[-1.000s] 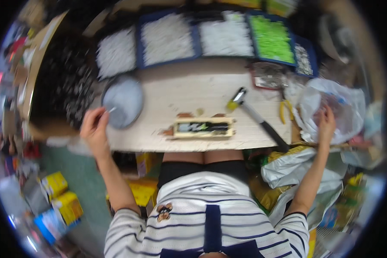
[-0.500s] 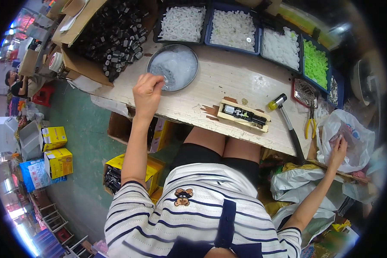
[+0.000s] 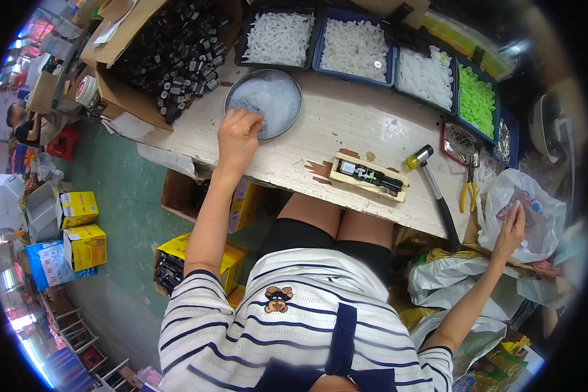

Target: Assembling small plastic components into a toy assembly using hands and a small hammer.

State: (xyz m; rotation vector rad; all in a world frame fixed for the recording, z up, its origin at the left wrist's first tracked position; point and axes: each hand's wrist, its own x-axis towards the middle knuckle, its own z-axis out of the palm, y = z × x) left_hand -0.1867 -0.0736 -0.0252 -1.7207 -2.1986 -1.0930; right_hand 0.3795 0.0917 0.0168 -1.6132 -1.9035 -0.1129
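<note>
While I watch from afar, the left hand [image 3: 238, 134] curls loosely over the round metal pan [image 3: 265, 101] of pale, light, loose bits on the bench [image 3: 346, 124]; the right hand [image 3: 511, 230], fingers spread, presses a soft, crinkly plastic bag [image 3: 519, 212], best pinched at its rim. The bag's contents stay unclear.

Worn white workbench [image 3: 346, 124], paint chipped along the near edge. On top: round metal dish [image 3: 268, 98] of pale small parts at left, wooden jig block [image 3: 369, 178] with a black part near the front edge, yellow-headed mallet [image 3: 432, 189] just to its right, yellow-handled pliers [image 3: 467, 189] beyond. At the back, 4 trays [image 3: 353, 42] of white and green pieces; cardboard box [image 3: 166, 52] of black parts at far left.
</note>
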